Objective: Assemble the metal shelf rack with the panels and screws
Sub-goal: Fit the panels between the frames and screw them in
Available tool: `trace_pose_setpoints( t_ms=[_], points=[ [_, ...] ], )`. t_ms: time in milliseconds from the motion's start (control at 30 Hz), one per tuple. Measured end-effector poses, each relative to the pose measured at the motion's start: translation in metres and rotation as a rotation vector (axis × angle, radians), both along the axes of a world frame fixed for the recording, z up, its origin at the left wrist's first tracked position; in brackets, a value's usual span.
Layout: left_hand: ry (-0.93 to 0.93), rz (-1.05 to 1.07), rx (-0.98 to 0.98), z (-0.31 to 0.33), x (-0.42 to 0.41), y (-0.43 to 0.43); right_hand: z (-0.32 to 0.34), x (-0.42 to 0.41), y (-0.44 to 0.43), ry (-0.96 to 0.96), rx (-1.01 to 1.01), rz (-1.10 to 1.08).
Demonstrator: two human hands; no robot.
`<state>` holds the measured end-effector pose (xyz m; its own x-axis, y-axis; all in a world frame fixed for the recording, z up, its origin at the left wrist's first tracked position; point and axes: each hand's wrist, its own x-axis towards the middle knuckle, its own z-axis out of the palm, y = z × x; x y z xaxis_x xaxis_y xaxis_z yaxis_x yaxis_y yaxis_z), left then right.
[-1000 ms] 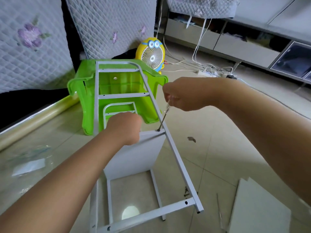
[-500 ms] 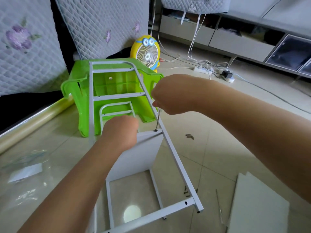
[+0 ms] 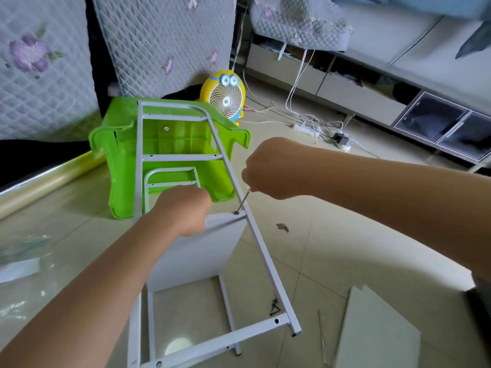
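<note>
One white tubular rack frame (image 3: 261, 251); left hand (image 3: 183, 211) grips its panel (image 3: 196, 256), right hand (image 3: 273, 168) grips screwdriver (image 3: 243, 201).

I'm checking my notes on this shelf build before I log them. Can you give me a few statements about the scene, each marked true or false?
1. The right hand holds a slim screwdriver with its tip at a screw on the metal frame. True.
2. The left hand lies flat on the floor. False: it grips the top edge of the white panel.
3. The green stool stands upright on its legs. False: it lies tipped over behind the frame, its underside towards the camera.
4. Dark loose screws lie on the floor by the frame's near end. True.
</note>
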<state>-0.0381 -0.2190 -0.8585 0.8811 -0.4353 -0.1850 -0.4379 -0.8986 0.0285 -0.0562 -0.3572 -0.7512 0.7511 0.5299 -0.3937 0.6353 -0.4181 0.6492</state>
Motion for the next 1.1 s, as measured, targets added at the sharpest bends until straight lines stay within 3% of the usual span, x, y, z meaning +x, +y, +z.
trace_pose_setpoints(
  t_ms=[100, 333, 467, 633, 833, 1100],
  points=[
    [-0.039, 0.009, -0.026, -0.006, 0.002, 0.0, 0.004, 0.0, 0.007, 0.033, -0.066, -0.029],
    [-0.069, 0.067, -0.137, -0.011, 0.003, 0.0, 0.005, 0.017, 0.029, 0.111, -0.065, -0.329],
    [-0.085, 0.054, -0.102, -0.011, 0.003, -0.006, 0.001, 0.02, 0.035, 0.183, -0.07, -0.444],
    [-0.066, 0.04, -0.041, -0.009, 0.001, -0.003, 0.004, 0.008, 0.03, 0.091, -0.061, -0.37],
    [-0.062, 0.033, 0.007, -0.003, -0.005, -0.003, -0.008, -0.004, 0.001, -0.046, -0.073, -0.05],
    [-0.03, 0.011, 0.034, 0.004, -0.006, -0.003, -0.007, -0.001, 0.005, 0.001, -0.174, 0.087]
  ],
)
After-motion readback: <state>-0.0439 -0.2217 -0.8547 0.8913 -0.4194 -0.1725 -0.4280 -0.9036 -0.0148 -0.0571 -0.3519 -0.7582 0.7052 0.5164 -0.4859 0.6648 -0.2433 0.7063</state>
